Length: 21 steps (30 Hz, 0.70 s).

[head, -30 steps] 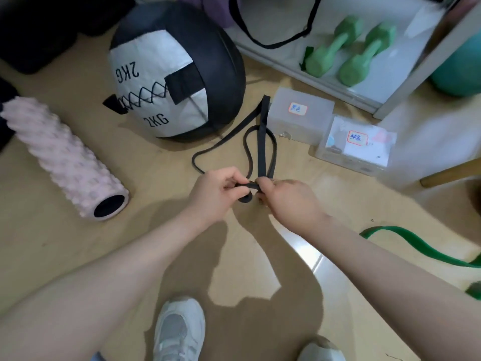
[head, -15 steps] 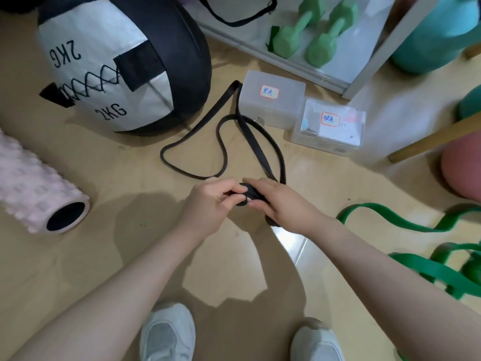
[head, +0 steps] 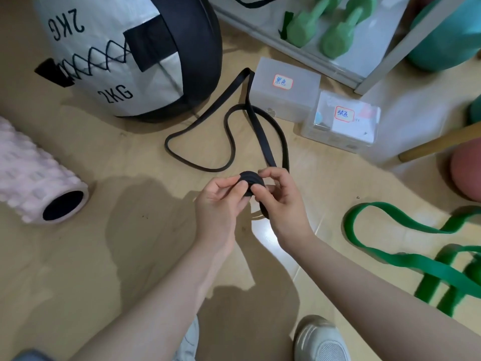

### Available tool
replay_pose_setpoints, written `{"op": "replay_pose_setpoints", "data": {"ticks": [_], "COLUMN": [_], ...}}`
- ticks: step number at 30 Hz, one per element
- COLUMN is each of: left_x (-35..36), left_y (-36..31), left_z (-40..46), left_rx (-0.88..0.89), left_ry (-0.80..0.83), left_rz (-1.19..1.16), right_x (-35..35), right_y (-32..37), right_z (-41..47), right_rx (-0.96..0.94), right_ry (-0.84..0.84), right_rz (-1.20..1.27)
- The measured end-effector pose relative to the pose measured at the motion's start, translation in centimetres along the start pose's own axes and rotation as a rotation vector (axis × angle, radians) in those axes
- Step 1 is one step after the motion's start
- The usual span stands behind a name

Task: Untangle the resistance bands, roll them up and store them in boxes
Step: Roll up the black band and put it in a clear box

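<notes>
From the head camera, both hands are meeting over the middle of the floor (head: 78, 256). The left hand (head: 221, 204) is pinching a small rolled coil (head: 250, 181) of the black resistance band (head: 265, 142) between thumb and curled fingers (head: 229, 182). The right hand (head: 283, 201) is gripping the same coil from the other side, its thumb pressing on the coil's face and its fingers curling over the top. The loose remainder of the black band is trailing away from the coil across the floor in loops, with its far fold lying against the corner of the frosted box (head: 285, 91). That box is carrying a red-bordered label and is sitting just beside a second, clear box (head: 343, 121) with a similar label; the two are touching or nearly so. A green resistance band (head: 406, 256) is lying in loose loops on the floor at the right edge of the view, well apart from the hands. A black and white medicine ball (head: 117, 53) marked 2KG is resting near the top left, and a pink foam roller (head: 39, 178) is lying at the left edge. Two green dumbbells (head: 328, 27) are sitting on a white shelf (head: 286, 45) at the top. Two pale shoes (head: 320, 340) are showing at the bottom edge.
</notes>
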<state>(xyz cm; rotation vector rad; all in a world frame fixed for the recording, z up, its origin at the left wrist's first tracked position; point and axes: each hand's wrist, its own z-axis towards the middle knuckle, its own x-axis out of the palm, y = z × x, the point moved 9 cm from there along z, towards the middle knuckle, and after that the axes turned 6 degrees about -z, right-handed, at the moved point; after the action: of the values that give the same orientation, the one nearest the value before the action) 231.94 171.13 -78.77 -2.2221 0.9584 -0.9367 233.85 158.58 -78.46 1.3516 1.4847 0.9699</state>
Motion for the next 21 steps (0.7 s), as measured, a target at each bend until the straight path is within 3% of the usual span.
{"op": "replay_pose_setpoints", "data": {"ticks": [5,9,11,15,21], "left_x": [-0.4,0.4,0.7,1.8,3.5], "left_y": [0.7,0.6,0.6,1.4,1.2], "left_z": [-0.3,-0.3,-0.4,-0.3,0.3], "left_rx": [-0.031,-0.008,-0.009,-0.041,-0.070], "left_ry": [-0.082,-0.022,0.091,0.389,0.436], "left_rz": [-0.112,-0.104,0.071,0.642,0.714], "right_x": [0.8,0.3,-0.8,-2.9,-2.4], "right_y": [-0.2,0.8,1.6,1.3,2.1], "right_z": [-0.9,-0.4,-0.4,-0.6,-0.3], "right_rx": [-0.040,-0.045,-0.093,-0.137,-0.237], "right_ry": [-0.027,-0.048,0.036,0.222,0.387], "right_rz": [0.017,0.048,-0.040,-0.267,-0.452]}}
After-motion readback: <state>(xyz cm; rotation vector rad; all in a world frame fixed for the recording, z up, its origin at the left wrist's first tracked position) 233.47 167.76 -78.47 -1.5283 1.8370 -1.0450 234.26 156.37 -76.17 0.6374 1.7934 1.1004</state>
